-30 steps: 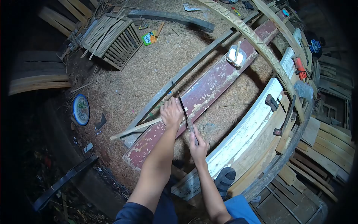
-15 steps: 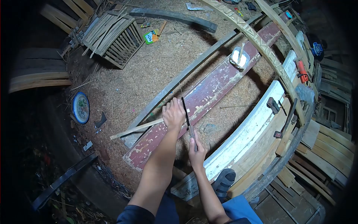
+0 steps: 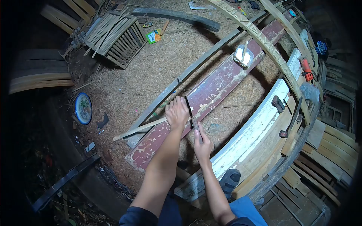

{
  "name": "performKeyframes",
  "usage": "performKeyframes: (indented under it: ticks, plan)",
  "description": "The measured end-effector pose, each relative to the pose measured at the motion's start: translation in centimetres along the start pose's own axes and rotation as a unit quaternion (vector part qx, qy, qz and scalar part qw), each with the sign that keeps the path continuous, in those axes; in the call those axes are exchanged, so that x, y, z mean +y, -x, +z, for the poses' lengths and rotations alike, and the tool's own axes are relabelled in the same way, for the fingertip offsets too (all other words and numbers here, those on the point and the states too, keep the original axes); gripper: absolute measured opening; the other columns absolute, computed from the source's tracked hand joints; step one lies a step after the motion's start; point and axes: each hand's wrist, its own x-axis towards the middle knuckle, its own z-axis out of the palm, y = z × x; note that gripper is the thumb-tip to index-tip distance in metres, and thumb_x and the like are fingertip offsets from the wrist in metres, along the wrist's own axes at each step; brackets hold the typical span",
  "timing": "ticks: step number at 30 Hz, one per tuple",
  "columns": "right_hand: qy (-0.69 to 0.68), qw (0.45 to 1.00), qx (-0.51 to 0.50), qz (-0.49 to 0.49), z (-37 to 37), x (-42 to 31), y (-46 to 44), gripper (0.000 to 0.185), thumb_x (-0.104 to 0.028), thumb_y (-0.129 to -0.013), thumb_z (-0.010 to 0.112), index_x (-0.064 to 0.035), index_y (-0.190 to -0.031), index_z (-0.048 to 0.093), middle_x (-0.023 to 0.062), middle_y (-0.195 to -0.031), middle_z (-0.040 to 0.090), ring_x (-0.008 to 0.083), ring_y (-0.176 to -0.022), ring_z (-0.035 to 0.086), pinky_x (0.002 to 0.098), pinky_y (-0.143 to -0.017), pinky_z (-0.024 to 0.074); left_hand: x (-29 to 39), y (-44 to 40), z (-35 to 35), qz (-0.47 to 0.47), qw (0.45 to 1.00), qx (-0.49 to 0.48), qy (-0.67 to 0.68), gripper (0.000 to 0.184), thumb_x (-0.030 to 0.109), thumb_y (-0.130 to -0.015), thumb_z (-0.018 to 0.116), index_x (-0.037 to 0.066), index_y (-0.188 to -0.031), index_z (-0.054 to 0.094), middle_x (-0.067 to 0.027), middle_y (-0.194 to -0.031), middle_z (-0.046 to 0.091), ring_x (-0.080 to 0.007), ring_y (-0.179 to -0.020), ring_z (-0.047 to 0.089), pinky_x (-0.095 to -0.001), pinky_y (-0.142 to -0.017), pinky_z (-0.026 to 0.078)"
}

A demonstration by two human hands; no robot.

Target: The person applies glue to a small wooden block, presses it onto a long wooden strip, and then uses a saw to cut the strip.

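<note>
My left hand [image 3: 177, 113] is closed around a thin pale wood strip [image 3: 141, 129], pressing it down on a long red plank [image 3: 147, 148] with flaking paint. The strip's near end sticks out past the plank's left side. In my right hand [image 3: 203, 142] is the handle of a narrow, dark-bladed hand tool [image 3: 189, 107], perhaps a small saw. Its blade lies across the plank, right beside my left fingers. The contact between blade and strip is too small to make out.
Farther along the plank stands a tub of white material [image 3: 243, 58] with a stick in it. A curved carved beam [image 3: 260, 35] crosses above. White-painted board [image 3: 249, 126] lies to the right, a clamp-like dark tool [image 3: 278, 104] on it. A slatted crate [image 3: 117, 39] sits upper left.
My right hand has pushed slightly forward along with the tool. My left hand stays on the strip. The whole view has shifted a little.
</note>
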Motion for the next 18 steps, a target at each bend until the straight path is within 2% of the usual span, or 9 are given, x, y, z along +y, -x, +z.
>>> performKeyframes:
  ticks: [1,4,5,8,10,11,13,15,18]
  plan:
    - [-0.001,1.0,-0.001,-0.002,0.0,0.1,0.5,0.039,-0.016,-0.103,0.062,-0.0055,-0.141,0.063,0.0263,-0.116,0.073,0.0346,-0.104,0.075,0.0394,-0.083,0.0583,0.0,-0.1,-0.2,-0.001,1.0,0.002,-0.001,0.03,0.026,-0.106,0.041,0.004,-0.1,0.06,-0.0234,-0.09,0.072,-0.0372,-0.093,0.07,-0.0482,-0.093,0.046]
    - [-0.023,0.999,0.008,0.025,-1.2,1.0,3.7,0.039,-0.011,-0.103,0.062,-0.0028,-0.141,0.062,0.0244,-0.132,0.068,0.0325,-0.124,0.067,0.0375,-0.101,0.0524,0.0,-0.1,-0.2,-0.005,1.0,-0.01,0.011,0.028,0.026,-0.106,0.042,0.004,-0.099,0.059,-0.0231,-0.089,0.072,-0.0373,-0.092,0.07,-0.049,-0.092,0.046]
    - [-0.022,0.999,0.006,0.024,-1.2,1.3,3.7,0.039,-0.011,-0.103,0.062,-0.0028,-0.141,0.062,0.0244,-0.132,0.068,0.0325,-0.124,0.067,0.0375,-0.101,0.0524,-0.1,-0.1,-0.1,-0.007,1.0,-0.01,0.012,0.028,0.026,-0.106,0.042,0.004,-0.099,0.059,-0.0231,-0.089,0.072,-0.0373,-0.092,0.07,-0.049,-0.092,0.046]
    - [-0.009,0.999,0.002,0.036,-1.1,0.5,2.2,0.04,-0.011,-0.103,0.061,-0.003,-0.142,0.061,0.0249,-0.132,0.068,0.0324,-0.122,0.068,0.0374,-0.1,0.053,0.0,0.0,0.2,0.004,1.0,0.002,0.005,0.027,0.025,-0.106,0.042,0.005,-0.099,0.059,-0.0227,-0.089,0.072,-0.0372,-0.092,0.07,-0.0488,-0.091,0.047]
    - [0.024,0.994,-0.056,0.086,-1.1,-1.1,0.0,0.041,-0.015,-0.103,0.062,-0.0064,-0.143,0.061,0.0254,-0.124,0.07,0.0339,-0.107,0.075,0.0382,-0.088,0.0573,-0.1,0.0,0.2,0.0,1.0,0.005,0.003,0.027,0.025,-0.105,0.043,0.005,-0.099,0.059,-0.0225,-0.089,0.072,-0.037,-0.092,0.07,-0.0485,-0.091,0.047]
    - [0.022,0.994,-0.056,0.086,-0.8,-0.4,0.5,0.041,-0.015,-0.103,0.062,-0.0064,-0.143,0.061,0.0254,-0.124,0.07,0.0339,-0.107,0.075,0.0382,-0.088,0.0573,-0.3,0.0,0.2,0.0,1.0,0.005,0.0,0.027,0.025,-0.105,0.043,0.005,-0.099,0.059,-0.0225,-0.089,0.072,-0.037,-0.092,0.07,-0.0485,-0.091,0.047]
    - [0.009,0.999,0.023,-0.034,-0.7,1.1,2.1,0.039,-0.016,-0.103,0.062,-0.0068,-0.142,0.063,0.0264,-0.123,0.071,0.0355,-0.106,0.074,0.0384,-0.086,0.0575,-0.2,0.0,0.2,0.007,1.0,0.01,-0.003,0.027,0.026,-0.106,0.042,0.005,-0.099,0.058,-0.0222,-0.089,0.072,-0.037,-0.093,0.07,-0.0489,-0.09,0.047]
    - [-0.009,1.0,0.023,-0.015,-1.1,1.7,3.6,0.038,-0.018,-0.104,0.062,-0.0063,-0.139,0.065,0.0278,-0.122,0.07,0.0375,-0.105,0.074,0.0394,-0.084,0.0577,-0.2,-0.1,0.3,0.003,1.0,0.014,-0.004,0.028,0.026,-0.106,0.042,0.005,-0.1,0.058,-0.0215,-0.087,0.071,-0.0369,-0.092,0.07,-0.0483,-0.091,0.047]
    - [0.005,0.997,0.055,-0.056,-1.0,1.9,3.4,0.037,-0.017,-0.104,0.062,-0.0068,-0.139,0.065,0.0275,-0.122,0.07,0.037,-0.103,0.075,0.0399,-0.083,0.058,-0.3,0.1,0.8,0.008,1.0,0.009,-0.016,0.02,0.026,-0.102,0.047,0.008,-0.098,0.057,-0.0145,-0.094,0.071,-0.0311,-0.092,0.068,-0.045,-0.087,0.046]
